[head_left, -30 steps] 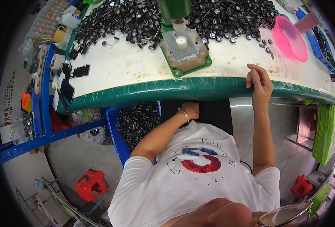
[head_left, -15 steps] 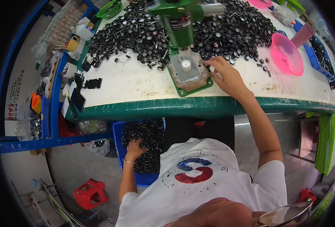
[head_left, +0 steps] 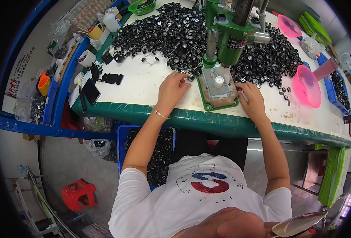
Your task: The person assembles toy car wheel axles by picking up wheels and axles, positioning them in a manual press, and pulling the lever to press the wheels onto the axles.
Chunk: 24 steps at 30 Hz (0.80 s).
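Note:
My left hand [head_left: 173, 92] is at the near edge of a heap of small black wheels [head_left: 175, 33], several with thin metal axles. Its fingers are curled together, a dark wheel shows beside the tips, and I cannot make out what they hold. To its right stands a green hand press [head_left: 231, 49]; a white round peg [head_left: 219, 81] rises from the grey plate on its base [head_left: 209, 106]. My right hand [head_left: 253, 100] rests against the right side of that base. Its thumb and forefinger close around a small dark thing, too small to name.
A blue crate [head_left: 121, 144] of small black parts stands below the table's green front edge [head_left: 191, 121]. Pink bowls [head_left: 307, 86] and a blue bin [head_left: 332, 81] are at the right. A phone [head_left: 91, 92] lies left; a red stool [head_left: 79, 194] stands on the floor.
My left hand has risen from the blue crate to the tabletop, left of the press. My right hand stays at the base's right side. The whole view has shifted.

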Available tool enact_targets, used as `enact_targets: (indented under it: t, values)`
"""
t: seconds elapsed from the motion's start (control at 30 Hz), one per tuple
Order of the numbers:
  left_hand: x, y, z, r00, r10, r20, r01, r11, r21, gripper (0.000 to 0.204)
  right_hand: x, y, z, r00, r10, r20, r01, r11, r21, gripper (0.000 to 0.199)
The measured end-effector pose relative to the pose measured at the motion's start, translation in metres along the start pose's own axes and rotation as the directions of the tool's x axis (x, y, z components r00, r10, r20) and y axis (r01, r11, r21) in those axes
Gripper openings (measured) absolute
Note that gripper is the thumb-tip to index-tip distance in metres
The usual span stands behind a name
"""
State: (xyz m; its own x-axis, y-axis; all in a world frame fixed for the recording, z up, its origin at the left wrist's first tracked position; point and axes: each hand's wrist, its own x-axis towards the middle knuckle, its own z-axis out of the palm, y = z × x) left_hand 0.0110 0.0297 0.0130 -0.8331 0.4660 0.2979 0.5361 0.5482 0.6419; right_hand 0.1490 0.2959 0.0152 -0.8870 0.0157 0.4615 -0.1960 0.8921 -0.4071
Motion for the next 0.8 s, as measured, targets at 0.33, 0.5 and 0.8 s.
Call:
enact_targets:
  t: [0.33, 0.5, 0.8]
  values:
    - [0.047, 0.010, 0.021, 0.934, -0.335, 0.123, 0.331, 0.685, -0.649, 0.024, 0.012, 0.016, 0.000, 0.958, 0.269, -0.096, -0.260, 0.961, 0.091, 0.008]
    - [0.059, 0.007, 0.021, 0.943, -0.329, 0.040, 0.186, 0.425, -0.886, 0.016, 0.007, 0.016, -0.007, 0.959, 0.274, -0.072, -0.255, 0.945, 0.206, 0.009]
    - [0.043, 0.011, 0.010, 0.922, -0.379, 0.077, 0.242, 0.411, -0.879, 0.017, 0.018, 0.011, -0.006, 0.958, 0.287, -0.032, -0.231, 0.828, 0.511, 0.032]
